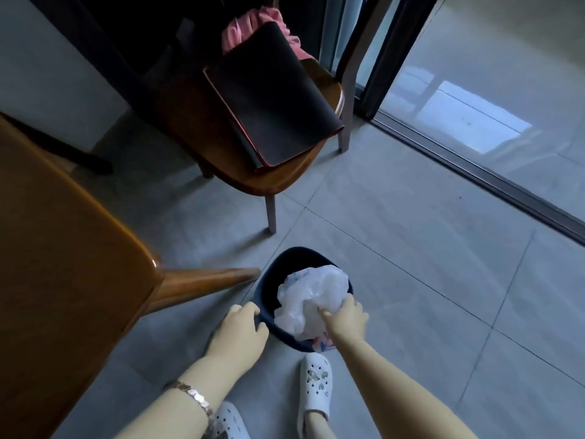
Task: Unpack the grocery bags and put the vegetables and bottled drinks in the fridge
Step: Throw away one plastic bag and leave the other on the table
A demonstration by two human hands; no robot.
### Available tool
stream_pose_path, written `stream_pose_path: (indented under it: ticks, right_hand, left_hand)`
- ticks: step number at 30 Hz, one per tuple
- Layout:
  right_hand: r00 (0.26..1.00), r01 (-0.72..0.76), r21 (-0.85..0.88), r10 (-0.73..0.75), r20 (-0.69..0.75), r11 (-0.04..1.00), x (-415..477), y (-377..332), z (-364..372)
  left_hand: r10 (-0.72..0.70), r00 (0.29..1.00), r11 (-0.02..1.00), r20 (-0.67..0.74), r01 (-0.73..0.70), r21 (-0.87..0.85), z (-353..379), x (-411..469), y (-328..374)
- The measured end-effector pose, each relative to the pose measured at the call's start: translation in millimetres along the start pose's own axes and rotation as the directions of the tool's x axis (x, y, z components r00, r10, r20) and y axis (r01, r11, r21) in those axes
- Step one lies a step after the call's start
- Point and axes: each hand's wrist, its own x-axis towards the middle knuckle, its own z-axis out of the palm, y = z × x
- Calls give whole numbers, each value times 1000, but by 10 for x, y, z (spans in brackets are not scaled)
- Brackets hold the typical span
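Observation:
A dark blue bin (pixel 270 282) stands on the grey tiled floor beside the table leg. Crumpled white plastic grocery bags (pixel 308 299) fill its right half and spill over the near rim. My right hand (pixel 343 318) is closed on the bags from above, pressing them into the bin. My left hand (pixel 242 327) grips the bin's near left rim, fingers curled over the edge. No vegetables, bottles or fridge are in view.
A wooden table (pixel 60 248) fills the left side, its leg (pixel 205 280) slanting toward the bin. A wooden chair (pixel 275 179) behind holds a dark folder (pixel 269 96) and pink cloth (pixel 253 30). A sliding-door track (pixel 474 172) runs along the right. My white clogs (pixel 315 388) stand just below the bin.

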Motion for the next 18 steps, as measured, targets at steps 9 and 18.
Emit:
stream_pose_path:
  ticks: [9, 18]
  right_hand:
    - [976, 164, -333, -105, 189, 928, -46, -211, 54]
    - [882, 446, -546, -244, 404, 709, -1238, -888, -1090]
  left_hand:
    - [-8, 999, 996, 50, 3, 92, -127, 182, 81]
    - [35, 998, 999, 52, -37, 38, -854, -912, 648]
